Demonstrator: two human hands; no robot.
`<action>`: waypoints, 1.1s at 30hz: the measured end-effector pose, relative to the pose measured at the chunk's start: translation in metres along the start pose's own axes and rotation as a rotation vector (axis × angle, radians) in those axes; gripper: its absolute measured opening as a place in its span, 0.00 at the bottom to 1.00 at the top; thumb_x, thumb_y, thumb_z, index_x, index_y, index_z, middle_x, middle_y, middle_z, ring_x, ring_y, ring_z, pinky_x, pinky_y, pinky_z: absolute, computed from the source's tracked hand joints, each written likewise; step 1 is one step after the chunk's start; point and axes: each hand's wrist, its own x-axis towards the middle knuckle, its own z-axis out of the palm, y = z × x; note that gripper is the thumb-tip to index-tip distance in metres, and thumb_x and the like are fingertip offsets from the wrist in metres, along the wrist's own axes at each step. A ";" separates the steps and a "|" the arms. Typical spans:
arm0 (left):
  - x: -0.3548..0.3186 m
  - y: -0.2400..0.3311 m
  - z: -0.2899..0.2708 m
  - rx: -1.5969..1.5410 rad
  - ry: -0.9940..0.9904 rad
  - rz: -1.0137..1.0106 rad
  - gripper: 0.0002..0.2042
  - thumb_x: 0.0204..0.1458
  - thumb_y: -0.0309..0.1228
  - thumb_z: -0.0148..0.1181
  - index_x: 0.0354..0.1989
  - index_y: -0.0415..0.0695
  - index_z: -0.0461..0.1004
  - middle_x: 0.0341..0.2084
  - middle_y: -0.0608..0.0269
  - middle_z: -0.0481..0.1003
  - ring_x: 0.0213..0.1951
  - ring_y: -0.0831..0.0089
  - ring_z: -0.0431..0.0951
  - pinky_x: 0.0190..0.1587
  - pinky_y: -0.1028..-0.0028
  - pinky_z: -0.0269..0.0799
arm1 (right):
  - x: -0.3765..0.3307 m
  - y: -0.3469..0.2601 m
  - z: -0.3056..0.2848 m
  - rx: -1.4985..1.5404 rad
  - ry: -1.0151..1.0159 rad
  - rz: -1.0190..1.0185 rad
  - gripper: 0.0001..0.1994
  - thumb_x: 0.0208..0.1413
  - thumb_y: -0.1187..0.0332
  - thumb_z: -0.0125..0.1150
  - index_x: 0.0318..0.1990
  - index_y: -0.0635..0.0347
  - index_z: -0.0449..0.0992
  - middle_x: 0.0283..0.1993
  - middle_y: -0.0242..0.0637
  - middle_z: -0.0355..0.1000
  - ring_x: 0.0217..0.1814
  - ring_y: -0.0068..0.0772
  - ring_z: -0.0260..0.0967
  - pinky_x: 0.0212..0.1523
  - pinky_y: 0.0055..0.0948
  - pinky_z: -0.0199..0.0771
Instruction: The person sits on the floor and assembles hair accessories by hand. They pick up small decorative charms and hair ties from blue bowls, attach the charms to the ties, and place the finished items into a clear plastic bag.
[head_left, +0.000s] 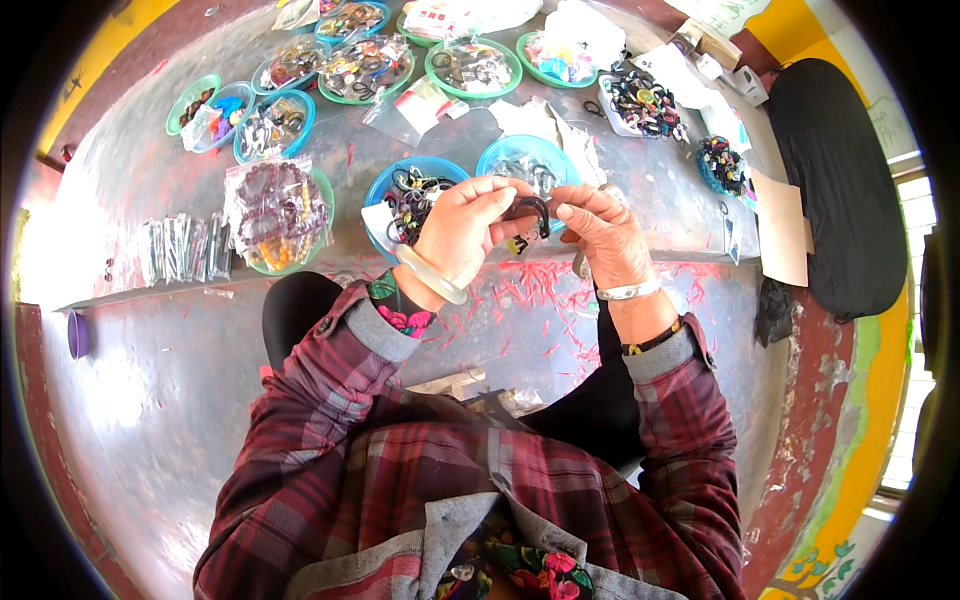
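My left hand (463, 228) and my right hand (604, 234) meet above the front edge of a low grey table (140, 170). Together they pinch a small dark hair tie (528, 209) with a little tag hanging under it. The left wrist wears a pale bangle, the right a silver one. Just behind the hands stand two blue bowls: one (385, 190) heaped with dark hair ties, the other (515, 155) holding fewer.
Green and blue bowls (474, 67) of mixed hair ties line the table's far side. A clear bag of beaded bracelets (277, 208) and a row of small packets (180, 247) lie left. Red scraps (535, 290) litter the floor. A black cushion (840, 190) sits right.
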 end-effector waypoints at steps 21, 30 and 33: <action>-0.002 0.001 0.005 0.179 0.008 0.014 0.10 0.53 0.25 0.53 0.41 0.32 0.72 0.35 0.56 0.75 0.37 0.70 0.77 0.39 0.74 0.76 | -0.004 0.002 0.014 -0.009 0.096 -0.068 0.04 0.47 0.75 0.62 0.32 0.60 0.77 0.28 0.26 0.71 0.27 0.16 0.62 0.28 0.17 0.61; -0.003 0.001 0.005 0.164 0.020 -0.027 0.10 0.52 0.25 0.53 0.40 0.32 0.72 0.36 0.54 0.75 0.38 0.69 0.77 0.41 0.73 0.75 | -0.005 0.000 0.011 -0.049 0.111 -0.080 0.07 0.45 0.78 0.62 0.34 0.62 0.78 0.31 0.29 0.74 0.31 0.17 0.65 0.32 0.16 0.63; -0.002 0.002 0.003 0.123 -0.010 -0.051 0.09 0.53 0.25 0.53 0.39 0.32 0.72 0.37 0.53 0.75 0.39 0.68 0.76 0.43 0.73 0.75 | -0.006 -0.002 0.013 -0.051 0.101 -0.108 0.08 0.45 0.79 0.62 0.34 0.62 0.78 0.31 0.30 0.75 0.33 0.17 0.67 0.34 0.17 0.65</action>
